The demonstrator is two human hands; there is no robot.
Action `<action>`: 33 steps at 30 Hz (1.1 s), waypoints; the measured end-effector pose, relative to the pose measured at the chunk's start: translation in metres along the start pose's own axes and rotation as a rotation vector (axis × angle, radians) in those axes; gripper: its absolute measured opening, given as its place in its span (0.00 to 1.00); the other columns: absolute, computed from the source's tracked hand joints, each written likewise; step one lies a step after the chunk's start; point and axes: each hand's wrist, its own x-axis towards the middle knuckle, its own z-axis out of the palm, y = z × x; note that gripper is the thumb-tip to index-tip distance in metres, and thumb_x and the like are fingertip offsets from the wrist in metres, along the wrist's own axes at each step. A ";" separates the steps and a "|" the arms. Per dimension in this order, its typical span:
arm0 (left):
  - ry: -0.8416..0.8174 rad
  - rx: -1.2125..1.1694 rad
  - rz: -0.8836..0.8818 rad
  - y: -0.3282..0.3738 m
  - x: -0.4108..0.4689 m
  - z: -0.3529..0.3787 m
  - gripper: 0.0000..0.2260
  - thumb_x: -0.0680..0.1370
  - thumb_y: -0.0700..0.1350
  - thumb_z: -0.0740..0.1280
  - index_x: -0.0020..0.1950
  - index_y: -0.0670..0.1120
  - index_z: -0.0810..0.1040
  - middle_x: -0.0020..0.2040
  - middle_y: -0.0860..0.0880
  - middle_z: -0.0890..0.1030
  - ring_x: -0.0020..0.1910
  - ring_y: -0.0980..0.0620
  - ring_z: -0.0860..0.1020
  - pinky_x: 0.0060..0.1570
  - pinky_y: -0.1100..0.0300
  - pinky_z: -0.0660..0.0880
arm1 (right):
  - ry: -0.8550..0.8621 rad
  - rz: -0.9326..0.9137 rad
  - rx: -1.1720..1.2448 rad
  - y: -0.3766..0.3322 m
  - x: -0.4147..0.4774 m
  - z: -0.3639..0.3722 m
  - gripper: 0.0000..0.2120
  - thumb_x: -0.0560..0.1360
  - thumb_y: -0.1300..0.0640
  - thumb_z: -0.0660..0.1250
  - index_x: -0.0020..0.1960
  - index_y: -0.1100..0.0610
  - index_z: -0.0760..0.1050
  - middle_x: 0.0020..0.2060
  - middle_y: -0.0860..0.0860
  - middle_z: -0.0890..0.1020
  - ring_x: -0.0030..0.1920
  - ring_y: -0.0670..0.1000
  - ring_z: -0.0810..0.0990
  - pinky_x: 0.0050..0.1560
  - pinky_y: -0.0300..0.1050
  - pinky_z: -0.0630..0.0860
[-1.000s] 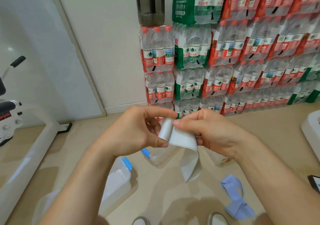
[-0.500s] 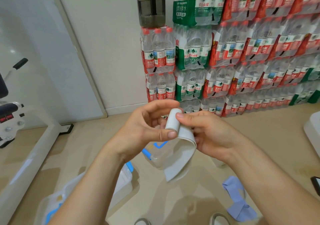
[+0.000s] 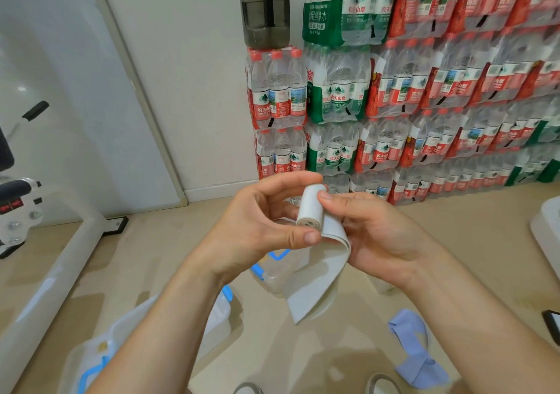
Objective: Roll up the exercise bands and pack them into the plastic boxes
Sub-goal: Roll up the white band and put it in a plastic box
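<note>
White exercise band (image 3: 312, 208), half wound into a tight roll, is held between a person's two hands above the floor (image 3: 485, 236). Left hand (image 3: 260, 227) curls thumb and fingers round the roll. Right hand (image 3: 372, 236) clamps its thumb on top with fingers closed behind the loose tail, which hangs toward six o'clock. Clear plastic box (image 3: 272, 272) with blue clips lies just beneath the hands, and a second box (image 3: 100, 354) at seven o'clock. Blue band (image 3: 415, 351) lies crumpled at five o'clock. Wrapped water bottles (image 3: 424, 105) are stacked at one o'clock.

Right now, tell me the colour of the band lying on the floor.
The floor band is pale blue, shown best in the head view.
</note>
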 end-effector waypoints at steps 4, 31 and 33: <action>0.030 0.027 0.008 0.005 -0.001 -0.002 0.28 0.56 0.36 0.80 0.55 0.48 0.82 0.51 0.45 0.85 0.48 0.47 0.81 0.46 0.60 0.79 | -0.013 0.004 -0.038 -0.003 -0.003 0.002 0.16 0.65 0.48 0.75 0.43 0.61 0.84 0.48 0.66 0.76 0.45 0.61 0.70 0.47 0.54 0.63; -0.039 0.024 -0.017 0.006 -0.002 -0.001 0.26 0.61 0.30 0.75 0.55 0.52 0.81 0.53 0.47 0.84 0.51 0.45 0.81 0.44 0.60 0.79 | -0.021 0.007 -0.002 -0.005 -0.006 0.011 0.15 0.70 0.50 0.65 0.34 0.60 0.83 0.29 0.53 0.81 0.23 0.42 0.71 0.22 0.32 0.62; -0.031 0.028 -0.012 0.008 -0.003 -0.002 0.27 0.59 0.29 0.76 0.54 0.50 0.82 0.51 0.46 0.85 0.49 0.44 0.81 0.43 0.60 0.79 | -0.053 0.022 -0.017 -0.005 -0.006 0.008 0.17 0.72 0.49 0.66 0.42 0.63 0.83 0.31 0.53 0.80 0.25 0.44 0.70 0.22 0.33 0.59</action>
